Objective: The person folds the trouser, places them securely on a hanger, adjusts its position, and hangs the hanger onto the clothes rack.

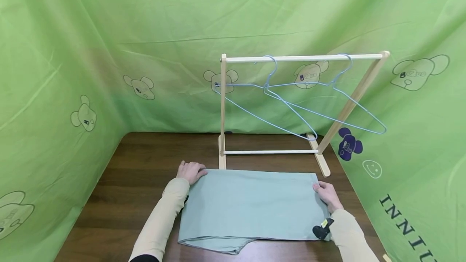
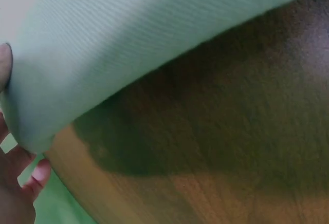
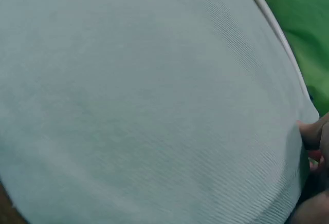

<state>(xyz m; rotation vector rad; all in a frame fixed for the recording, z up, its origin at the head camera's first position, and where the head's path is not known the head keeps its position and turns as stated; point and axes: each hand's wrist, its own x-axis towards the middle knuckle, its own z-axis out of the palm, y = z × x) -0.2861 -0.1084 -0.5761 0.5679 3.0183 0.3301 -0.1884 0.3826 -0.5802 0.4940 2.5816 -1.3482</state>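
Head view has the folded cloth (image 1: 251, 203) spread over the table (image 1: 109, 205), just in front of the rack (image 1: 271, 152); the left wrist view shows one edge raised off the wood. The left hand (image 1: 190, 172) pinches its far left corner, the right hand (image 1: 327, 193) its right edge near the far corner. I judge it light, soft, grippy and sturdy, likely to sag mid-span, so both far corners seem sound holds.

Bright head view, dim soft wrist views, shadow beneath cloth (image 2: 113, 39)
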